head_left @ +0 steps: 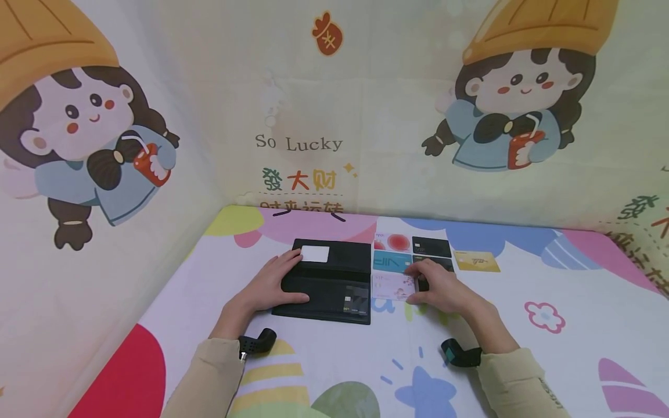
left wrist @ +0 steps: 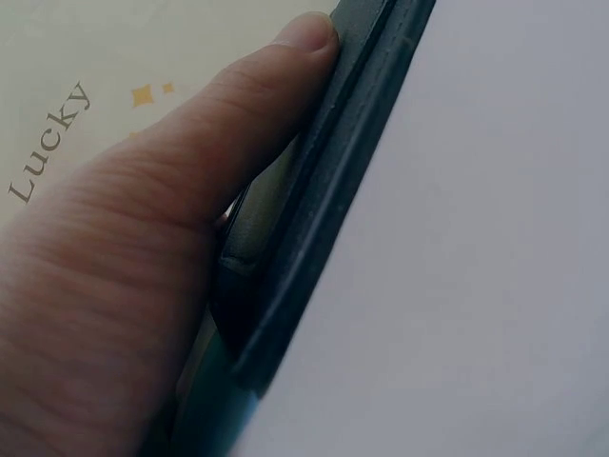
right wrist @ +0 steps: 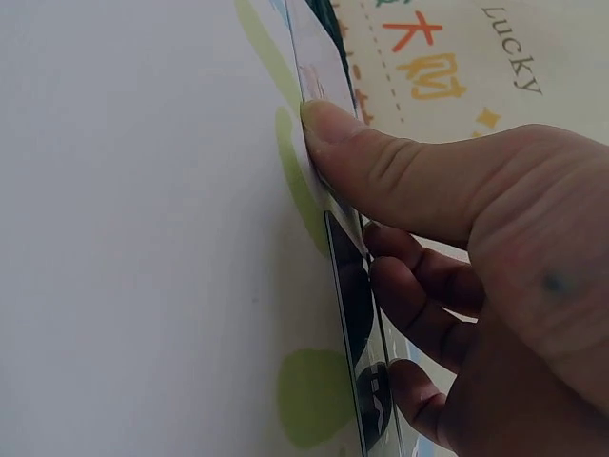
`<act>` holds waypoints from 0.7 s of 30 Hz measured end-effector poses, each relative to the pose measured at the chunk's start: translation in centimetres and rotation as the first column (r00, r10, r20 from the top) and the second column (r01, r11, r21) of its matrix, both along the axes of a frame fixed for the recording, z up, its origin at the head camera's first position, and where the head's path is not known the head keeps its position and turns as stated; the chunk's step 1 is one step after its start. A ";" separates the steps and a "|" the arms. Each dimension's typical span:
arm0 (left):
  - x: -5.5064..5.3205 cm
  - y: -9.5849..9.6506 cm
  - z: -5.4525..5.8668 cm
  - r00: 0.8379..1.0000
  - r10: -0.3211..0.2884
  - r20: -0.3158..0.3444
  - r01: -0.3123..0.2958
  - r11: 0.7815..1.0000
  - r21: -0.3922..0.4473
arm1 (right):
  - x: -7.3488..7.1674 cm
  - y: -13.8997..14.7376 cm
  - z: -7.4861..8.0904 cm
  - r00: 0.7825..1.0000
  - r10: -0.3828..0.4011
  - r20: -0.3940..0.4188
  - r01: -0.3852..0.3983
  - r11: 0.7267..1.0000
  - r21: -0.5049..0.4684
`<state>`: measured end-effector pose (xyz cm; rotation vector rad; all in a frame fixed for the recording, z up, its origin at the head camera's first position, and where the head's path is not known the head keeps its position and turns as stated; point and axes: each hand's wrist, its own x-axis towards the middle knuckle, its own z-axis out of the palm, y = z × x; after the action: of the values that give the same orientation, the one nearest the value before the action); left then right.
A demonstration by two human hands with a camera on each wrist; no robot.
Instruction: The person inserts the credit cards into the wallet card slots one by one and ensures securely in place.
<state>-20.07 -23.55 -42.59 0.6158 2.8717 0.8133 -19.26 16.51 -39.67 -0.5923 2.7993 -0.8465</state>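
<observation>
A black wallet [head_left: 324,287] lies unfolded on the table. My left hand [head_left: 269,284] rests on its left side, thumb stretched over the lower half and fingers at the upper half. A white card [head_left: 315,254] shows in the upper half, a dark transparent-looking card [head_left: 355,300] in the lower. Right of the wallet, my right hand [head_left: 439,287] pinches a pale pink VIP card [head_left: 389,287] by its right part, thumb at the near edge and index finger at the far edge. Partly hidden under that hand is a black card [right wrist: 350,286].
Beyond the pink card lie a teal VIP card [head_left: 389,261], a card with red fruit [head_left: 393,242], a black VIP card [head_left: 431,247] and another dark card [head_left: 441,263]. A gold card [head_left: 477,262] lies to their right. Printed cloth walls [head_left: 392,145] stand behind and left.
</observation>
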 end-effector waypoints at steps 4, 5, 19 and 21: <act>0.0 0.0 0.0 1.000 0.000 -0.001 0.000 1.000 0.003 | 0.0 0.0 -0.1 1.000 -0.002 0.001 0.002 1.000 0.006; 0.0 0.0 0.0 1.000 0.000 -0.001 0.000 1.000 0.003 | 0.0 0.0 -0.1 1.000 -0.002 0.002 0.002 1.000 0.004; -0.1 -0.1 0.1 1.000 -0.007 0.020 0.007 1.000 0.003 | -0.1 0.1 0.1 1.000 -0.010 0.026 0.010 1.000 -0.023; -0.1 -0.1 0.1 1.000 -0.013 0.028 0.013 1.000 0.000 | -0.1 0.1 0.1 1.000 -0.008 0.028 0.009 1.000 -0.029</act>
<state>-20.15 -23.69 -42.45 0.6172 2.8396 0.8137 -19.32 16.56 -39.58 -0.5692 2.7709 -0.8911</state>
